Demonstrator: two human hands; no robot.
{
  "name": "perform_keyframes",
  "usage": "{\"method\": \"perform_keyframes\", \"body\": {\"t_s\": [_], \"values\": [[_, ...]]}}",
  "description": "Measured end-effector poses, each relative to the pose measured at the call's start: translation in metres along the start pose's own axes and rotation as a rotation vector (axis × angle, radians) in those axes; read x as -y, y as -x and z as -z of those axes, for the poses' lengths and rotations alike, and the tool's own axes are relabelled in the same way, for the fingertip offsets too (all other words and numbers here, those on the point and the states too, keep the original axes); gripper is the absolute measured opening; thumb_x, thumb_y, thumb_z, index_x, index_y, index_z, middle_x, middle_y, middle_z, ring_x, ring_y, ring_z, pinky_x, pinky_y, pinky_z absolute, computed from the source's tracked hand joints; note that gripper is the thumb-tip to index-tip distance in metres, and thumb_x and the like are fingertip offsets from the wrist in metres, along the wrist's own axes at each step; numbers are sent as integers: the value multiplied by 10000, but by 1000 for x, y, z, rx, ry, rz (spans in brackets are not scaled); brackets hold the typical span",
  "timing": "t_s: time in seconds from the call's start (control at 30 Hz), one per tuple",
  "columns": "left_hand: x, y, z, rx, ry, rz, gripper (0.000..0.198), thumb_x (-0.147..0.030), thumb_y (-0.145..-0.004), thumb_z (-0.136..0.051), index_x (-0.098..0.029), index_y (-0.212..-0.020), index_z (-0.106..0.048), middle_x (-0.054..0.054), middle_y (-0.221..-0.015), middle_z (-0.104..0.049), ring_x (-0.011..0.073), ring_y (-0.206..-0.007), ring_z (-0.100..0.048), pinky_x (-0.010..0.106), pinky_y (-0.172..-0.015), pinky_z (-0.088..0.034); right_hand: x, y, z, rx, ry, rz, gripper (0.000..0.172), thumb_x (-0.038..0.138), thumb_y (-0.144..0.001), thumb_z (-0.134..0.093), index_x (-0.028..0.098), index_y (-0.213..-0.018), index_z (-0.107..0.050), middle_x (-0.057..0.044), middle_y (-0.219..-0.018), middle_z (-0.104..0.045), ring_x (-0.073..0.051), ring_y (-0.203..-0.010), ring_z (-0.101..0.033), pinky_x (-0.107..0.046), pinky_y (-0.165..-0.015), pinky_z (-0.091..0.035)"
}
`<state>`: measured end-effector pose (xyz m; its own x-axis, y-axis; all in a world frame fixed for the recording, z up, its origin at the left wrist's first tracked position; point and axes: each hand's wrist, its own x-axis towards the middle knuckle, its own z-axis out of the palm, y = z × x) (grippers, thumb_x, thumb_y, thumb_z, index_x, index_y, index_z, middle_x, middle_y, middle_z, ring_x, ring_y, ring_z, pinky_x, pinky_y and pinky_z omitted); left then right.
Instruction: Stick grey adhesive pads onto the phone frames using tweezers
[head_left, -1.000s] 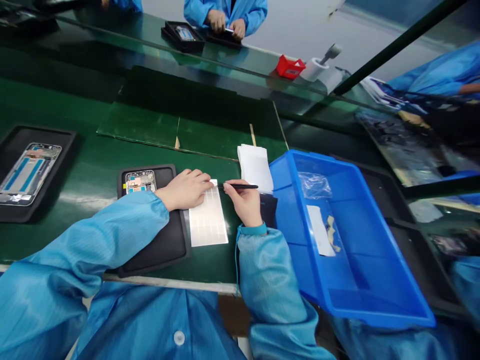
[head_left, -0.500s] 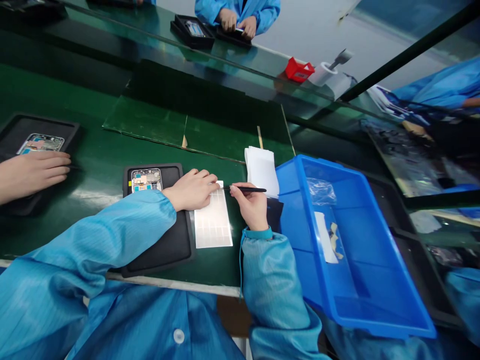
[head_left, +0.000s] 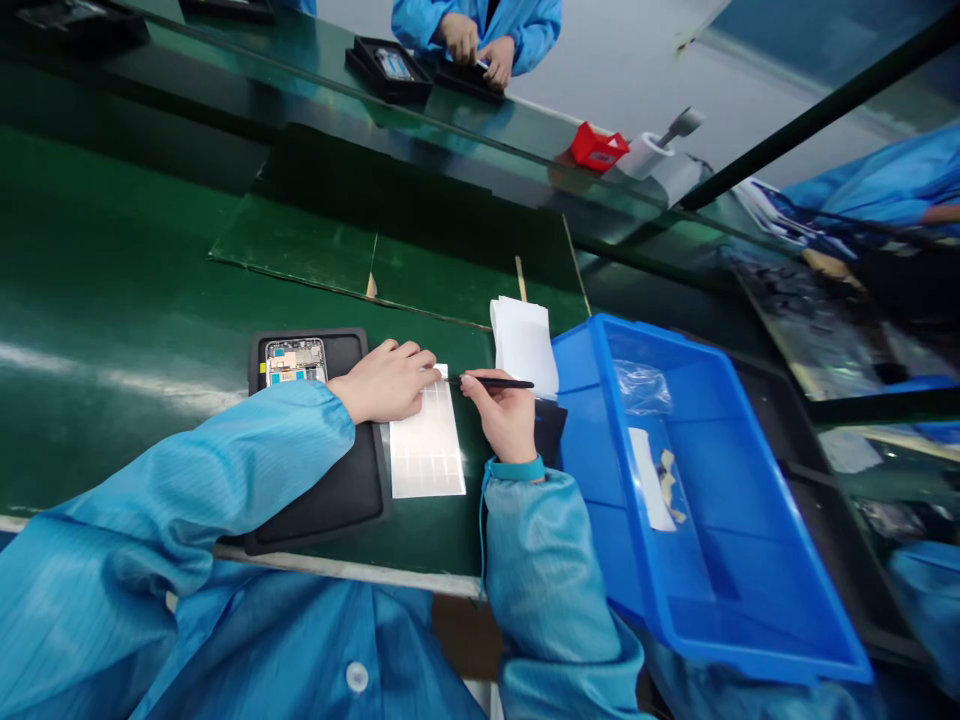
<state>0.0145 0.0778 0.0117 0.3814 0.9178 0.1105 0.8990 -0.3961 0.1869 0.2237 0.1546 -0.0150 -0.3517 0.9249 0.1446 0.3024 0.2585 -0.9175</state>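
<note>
My right hand (head_left: 510, 420) pinches dark, slim tweezers (head_left: 499, 382), their tip pointing left at the top of a white sheet of stickers (head_left: 426, 450). My left hand (head_left: 390, 382) lies palm down across the sheet's upper left, fingers stretched out and holding nothing. Its fingertips are close to the tweezers' tip; what the tip touches is too small to make out. Under my left forearm is a black foam tray (head_left: 322, 490). An opened phone (head_left: 296, 360) with its inner board showing sits at the tray's upper end, partly covered by my sleeve.
At right stands a blue plastic bin (head_left: 720, 480) with a clear bag and paper scraps inside. Folded white paper (head_left: 523, 345) lies by its corner. A co-worker's hands (head_left: 480, 48) are busy across the bench, near a red holder (head_left: 598, 147) and a paper roll (head_left: 645, 155).
Another person's hand and a black tray with an opened phone have gone from the left side. My own hands and the tweezers stay almost still.
</note>
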Motion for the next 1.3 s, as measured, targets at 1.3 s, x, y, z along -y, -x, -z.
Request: {"method": "perform_keyframes", "body": {"t_s": [1.3], "values": [[-1,-1,4,-43,159,81,381,-420,-970,-481,-166,-1218,-622,101,-1194,-674,282,-1145,-563,415,-938,-412,5,10,1,-131,-113,70,221,420,-803,-790,217,-866,-730,-46,-817,-756,-192,-653,-702,-366,-665,-602]]}}
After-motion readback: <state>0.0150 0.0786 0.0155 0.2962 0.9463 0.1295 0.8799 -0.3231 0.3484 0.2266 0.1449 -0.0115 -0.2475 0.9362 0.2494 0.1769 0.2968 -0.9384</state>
